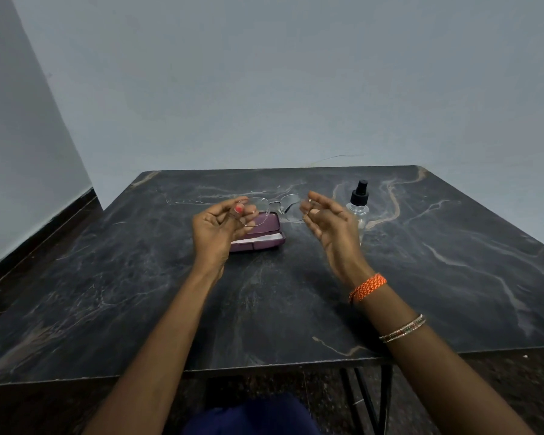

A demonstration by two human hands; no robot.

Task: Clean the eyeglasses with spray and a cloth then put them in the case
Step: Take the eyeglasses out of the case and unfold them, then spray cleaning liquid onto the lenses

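Thin-rimmed clear eyeglasses [277,207] hang above the dark marble table [264,293], held at both ends. My left hand [219,229] pinches the left lens edge and my right hand [327,221] pinches the right one. Below and behind the left hand lies an open purple glasses case [264,233] with a white cloth [261,239] inside. A clear spray bottle [358,208] with a black pump top stands upright just right of my right hand.
The table's back edge meets a pale blue-grey wall [264,89]. Black metal legs [368,400] show under the front right edge. Dark floor lies to the left, and my blue-clad lap [252,416] is at the bottom.
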